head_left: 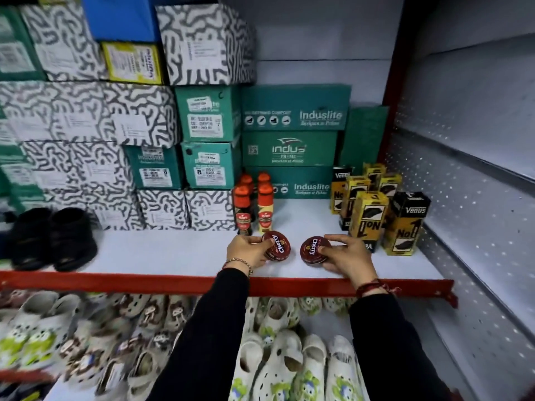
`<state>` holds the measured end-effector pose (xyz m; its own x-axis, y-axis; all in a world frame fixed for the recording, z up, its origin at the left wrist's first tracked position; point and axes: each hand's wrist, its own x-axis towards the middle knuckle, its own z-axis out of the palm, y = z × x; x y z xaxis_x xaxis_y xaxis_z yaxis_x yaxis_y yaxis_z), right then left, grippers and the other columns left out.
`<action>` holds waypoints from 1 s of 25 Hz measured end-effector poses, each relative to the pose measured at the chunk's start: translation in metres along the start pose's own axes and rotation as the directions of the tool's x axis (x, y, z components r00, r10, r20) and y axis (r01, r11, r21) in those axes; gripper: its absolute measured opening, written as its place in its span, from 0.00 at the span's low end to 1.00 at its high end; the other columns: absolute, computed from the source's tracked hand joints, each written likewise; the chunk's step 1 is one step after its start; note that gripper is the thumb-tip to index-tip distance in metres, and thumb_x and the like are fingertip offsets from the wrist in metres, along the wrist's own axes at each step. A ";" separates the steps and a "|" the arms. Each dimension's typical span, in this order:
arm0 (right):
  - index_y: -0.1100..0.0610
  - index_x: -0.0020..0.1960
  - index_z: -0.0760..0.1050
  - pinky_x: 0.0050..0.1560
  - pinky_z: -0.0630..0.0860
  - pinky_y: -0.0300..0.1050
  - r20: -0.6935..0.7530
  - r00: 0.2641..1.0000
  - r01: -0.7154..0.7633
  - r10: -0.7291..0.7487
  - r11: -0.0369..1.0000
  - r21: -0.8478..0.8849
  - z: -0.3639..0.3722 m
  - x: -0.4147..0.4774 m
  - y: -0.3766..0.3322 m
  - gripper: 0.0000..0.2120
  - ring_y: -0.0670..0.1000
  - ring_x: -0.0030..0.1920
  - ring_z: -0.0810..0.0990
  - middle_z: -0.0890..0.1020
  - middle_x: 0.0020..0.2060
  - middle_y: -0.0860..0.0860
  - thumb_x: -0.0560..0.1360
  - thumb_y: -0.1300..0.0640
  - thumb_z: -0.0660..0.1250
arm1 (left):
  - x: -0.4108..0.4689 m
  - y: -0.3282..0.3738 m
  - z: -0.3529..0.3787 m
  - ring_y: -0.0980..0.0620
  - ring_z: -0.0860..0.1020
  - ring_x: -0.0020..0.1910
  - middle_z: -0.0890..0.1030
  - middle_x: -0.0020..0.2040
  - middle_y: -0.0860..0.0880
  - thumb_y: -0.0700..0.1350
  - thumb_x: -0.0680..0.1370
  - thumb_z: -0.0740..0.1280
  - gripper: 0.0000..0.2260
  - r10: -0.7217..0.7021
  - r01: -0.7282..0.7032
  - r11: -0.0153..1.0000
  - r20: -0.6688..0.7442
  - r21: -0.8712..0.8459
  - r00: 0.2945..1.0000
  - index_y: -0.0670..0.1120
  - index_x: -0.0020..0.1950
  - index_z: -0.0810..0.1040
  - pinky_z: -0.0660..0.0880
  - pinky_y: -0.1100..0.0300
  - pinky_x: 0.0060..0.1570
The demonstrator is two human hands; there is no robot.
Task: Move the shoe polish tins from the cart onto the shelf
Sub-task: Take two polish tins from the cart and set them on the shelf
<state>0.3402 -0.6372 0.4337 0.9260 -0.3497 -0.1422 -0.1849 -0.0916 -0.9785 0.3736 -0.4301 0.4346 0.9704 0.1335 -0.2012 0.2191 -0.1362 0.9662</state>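
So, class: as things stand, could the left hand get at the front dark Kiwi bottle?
Probably yes. The front dark Kiwi bottle stands just behind the left hand with nothing between, but that hand grips a Cherry tin and must release it first.

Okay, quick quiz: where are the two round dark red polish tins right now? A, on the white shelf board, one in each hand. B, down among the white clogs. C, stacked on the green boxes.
A: the left hand grips one round dark red polish tin and the right hand the other, both low on the white shelf board.
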 end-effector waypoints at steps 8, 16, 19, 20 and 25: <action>0.59 0.52 0.83 0.50 0.84 0.56 -0.204 0.970 0.046 -0.131 0.927 -0.372 0.012 0.020 0.002 0.18 0.61 0.45 0.87 0.87 0.45 0.60 0.66 0.51 0.77 | 0.017 0.007 0.020 0.42 0.84 0.50 0.86 0.49 0.42 0.56 0.69 0.74 0.19 0.161 -0.092 0.867 -0.101 0.489 0.982 0.42 0.51 0.85 0.80 0.54 0.52; 0.56 0.60 0.81 0.56 0.80 0.49 -0.169 0.930 0.154 -0.327 0.763 -0.628 0.020 0.004 -0.006 0.18 0.59 0.57 0.83 0.84 0.58 0.56 0.73 0.51 0.72 | 0.011 0.008 0.019 0.41 0.83 0.52 0.86 0.51 0.42 0.54 0.73 0.71 0.15 0.239 -0.121 0.805 -0.130 0.581 0.962 0.44 0.50 0.85 0.77 0.56 0.51; 0.53 0.64 0.79 0.63 0.76 0.50 0.003 0.857 0.410 -0.515 0.680 -0.607 0.025 -0.003 -0.012 0.18 0.55 0.60 0.80 0.79 0.64 0.54 0.77 0.49 0.67 | -0.001 0.008 0.008 0.40 0.82 0.51 0.86 0.51 0.42 0.55 0.76 0.66 0.15 0.359 -0.198 0.787 -0.172 0.584 0.917 0.46 0.52 0.85 0.76 0.56 0.47; 0.52 0.67 0.77 0.68 0.73 0.50 0.063 0.829 0.483 -0.556 0.655 -0.582 0.030 -0.005 -0.016 0.19 0.54 0.65 0.78 0.76 0.68 0.53 0.78 0.49 0.65 | -0.006 0.008 0.001 0.40 0.82 0.51 0.86 0.51 0.43 0.55 0.76 0.65 0.15 0.408 -0.236 0.770 -0.174 0.593 0.896 0.47 0.53 0.84 0.76 0.56 0.47; 0.50 0.80 0.56 0.80 0.38 0.54 0.295 0.711 0.668 -0.638 0.483 -0.566 0.070 -0.023 -0.029 0.28 0.49 0.82 0.44 0.52 0.82 0.46 0.82 0.44 0.55 | -0.034 0.005 -0.048 0.44 0.70 0.72 0.77 0.70 0.46 0.54 0.80 0.57 0.21 0.628 -0.337 0.595 -0.161 0.730 0.761 0.48 0.70 0.74 0.64 0.50 0.74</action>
<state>0.3470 -0.5608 0.4551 0.8737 0.0850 0.4789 0.3430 -0.8058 -0.4827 0.3366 -0.3882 0.4543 0.8601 0.1739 0.4795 -0.1223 -0.8424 0.5249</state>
